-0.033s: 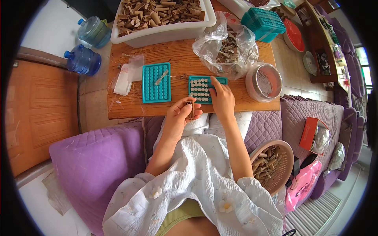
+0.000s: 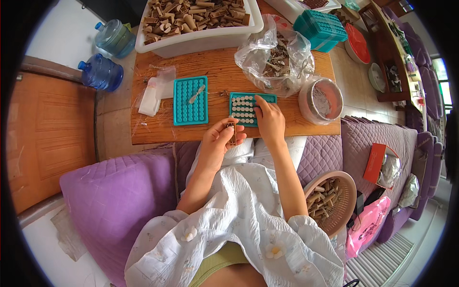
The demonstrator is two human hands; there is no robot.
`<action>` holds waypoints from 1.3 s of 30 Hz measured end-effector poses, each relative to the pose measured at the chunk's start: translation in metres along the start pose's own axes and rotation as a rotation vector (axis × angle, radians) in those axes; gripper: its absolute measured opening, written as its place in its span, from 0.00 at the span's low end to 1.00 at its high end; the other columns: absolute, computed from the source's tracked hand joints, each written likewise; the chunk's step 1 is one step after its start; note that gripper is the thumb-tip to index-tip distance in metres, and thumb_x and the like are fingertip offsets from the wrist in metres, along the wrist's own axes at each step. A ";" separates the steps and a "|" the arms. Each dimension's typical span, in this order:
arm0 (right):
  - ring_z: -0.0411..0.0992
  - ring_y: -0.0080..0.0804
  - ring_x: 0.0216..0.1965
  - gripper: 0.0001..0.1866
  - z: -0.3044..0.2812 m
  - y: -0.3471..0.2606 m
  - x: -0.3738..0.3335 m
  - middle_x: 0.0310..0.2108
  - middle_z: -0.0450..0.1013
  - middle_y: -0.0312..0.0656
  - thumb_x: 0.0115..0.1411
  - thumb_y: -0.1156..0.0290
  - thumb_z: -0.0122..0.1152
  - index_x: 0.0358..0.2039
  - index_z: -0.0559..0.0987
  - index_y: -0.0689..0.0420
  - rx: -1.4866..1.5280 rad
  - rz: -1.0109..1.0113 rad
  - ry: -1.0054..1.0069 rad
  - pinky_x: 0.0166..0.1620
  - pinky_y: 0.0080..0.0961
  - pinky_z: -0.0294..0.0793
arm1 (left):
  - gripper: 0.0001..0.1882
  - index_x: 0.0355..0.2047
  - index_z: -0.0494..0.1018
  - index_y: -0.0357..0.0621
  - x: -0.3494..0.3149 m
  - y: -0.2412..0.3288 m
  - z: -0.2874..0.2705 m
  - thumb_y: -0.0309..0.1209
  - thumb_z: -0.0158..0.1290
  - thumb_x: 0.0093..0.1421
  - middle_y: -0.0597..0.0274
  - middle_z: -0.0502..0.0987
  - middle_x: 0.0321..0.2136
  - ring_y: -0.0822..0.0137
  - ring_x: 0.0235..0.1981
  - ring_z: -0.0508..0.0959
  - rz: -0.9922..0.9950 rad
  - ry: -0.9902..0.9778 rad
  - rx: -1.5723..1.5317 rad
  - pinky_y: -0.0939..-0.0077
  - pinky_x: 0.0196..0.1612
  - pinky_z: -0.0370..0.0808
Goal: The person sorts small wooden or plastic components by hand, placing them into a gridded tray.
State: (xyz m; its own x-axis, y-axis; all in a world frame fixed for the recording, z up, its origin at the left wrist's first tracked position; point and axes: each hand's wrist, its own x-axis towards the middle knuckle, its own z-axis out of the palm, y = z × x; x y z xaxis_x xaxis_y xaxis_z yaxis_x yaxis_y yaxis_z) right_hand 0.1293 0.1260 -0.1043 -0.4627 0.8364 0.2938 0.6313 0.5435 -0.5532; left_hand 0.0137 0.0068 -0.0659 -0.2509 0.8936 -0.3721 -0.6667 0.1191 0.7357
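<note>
My left hand [image 2: 217,143] is closed around a small brown tube-like piece [image 2: 231,134], held upright between thumb and fingers just off the table's near edge. It resembles the brown pieces in the bins, and its inner side faces up. My right hand [image 2: 271,120] reaches over the right part of a teal tray [image 2: 273,98] filled with rows of white round discs [image 2: 243,109]. Its index fingertip rests by the top row, the thumb stands apart from it lower down, and the other fingers are partly hidden. Nothing shows between them.
Another teal tray [image 2: 176,103] with a pale strip [image 2: 196,94] lies to the left. Behind are a white bin [image 2: 201,37] of brown pieces, a plastic bag [image 2: 248,55], stacked teal trays [image 2: 321,28] and a round tub [image 2: 306,107]. A basket [image 2: 350,201] sits at my right.
</note>
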 end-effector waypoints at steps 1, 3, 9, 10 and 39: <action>0.69 0.37 0.29 0.15 -0.001 0.000 0.000 0.28 0.71 0.41 0.48 0.76 0.52 0.40 0.71 0.54 -0.015 -0.009 -0.049 0.31 0.29 0.68 | 0.13 0.41 0.64 0.38 -0.001 0.000 0.000 0.29 0.41 0.57 0.57 0.72 0.33 0.68 0.31 0.75 0.005 -0.008 -0.009 0.78 0.34 0.74; 0.68 0.38 0.29 0.15 -0.001 -0.002 0.002 0.28 0.70 0.41 0.48 0.76 0.52 0.39 0.71 0.54 -0.029 -0.021 -0.098 0.31 0.30 0.68 | 0.13 0.42 0.63 0.38 -0.003 0.002 0.001 0.29 0.41 0.57 0.57 0.72 0.34 0.67 0.32 0.75 0.013 -0.013 -0.019 0.78 0.35 0.73; 0.66 0.38 0.31 0.16 0.000 0.002 0.008 0.26 0.68 0.41 0.47 0.77 0.50 0.39 0.70 0.54 -0.091 -0.132 -0.149 0.30 0.32 0.68 | 0.15 0.43 0.63 0.39 -0.001 0.004 0.006 0.31 0.44 0.57 0.56 0.71 0.35 0.68 0.34 0.74 0.033 -0.020 0.027 0.78 0.37 0.73; 0.67 0.36 0.31 0.16 -0.003 -0.002 0.009 0.26 0.68 0.41 0.48 0.78 0.50 0.40 0.70 0.54 -0.048 -0.127 -0.114 0.30 0.30 0.69 | 0.15 0.44 0.63 0.39 -0.002 0.005 0.007 0.31 0.45 0.56 0.56 0.71 0.35 0.68 0.34 0.74 0.053 -0.028 0.040 0.78 0.37 0.73; 0.69 0.35 0.31 0.24 -0.092 -0.049 0.046 0.32 0.67 0.42 0.35 0.73 0.63 0.38 0.68 0.58 0.418 -0.208 -0.914 0.35 0.27 0.69 | 0.12 0.38 0.67 0.37 -0.021 0.030 0.022 0.24 0.49 0.51 0.60 0.74 0.24 0.76 0.27 0.73 0.035 -0.404 0.795 0.80 0.31 0.68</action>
State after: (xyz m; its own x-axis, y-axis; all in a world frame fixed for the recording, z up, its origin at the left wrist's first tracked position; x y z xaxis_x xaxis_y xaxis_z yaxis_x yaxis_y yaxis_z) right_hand 0.1345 0.1444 0.0086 -0.9458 0.2601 -0.1942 0.2978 0.4572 -0.8380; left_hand 0.0145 0.0007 -0.0233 0.1051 0.9688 -0.2246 0.0579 0.2196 0.9739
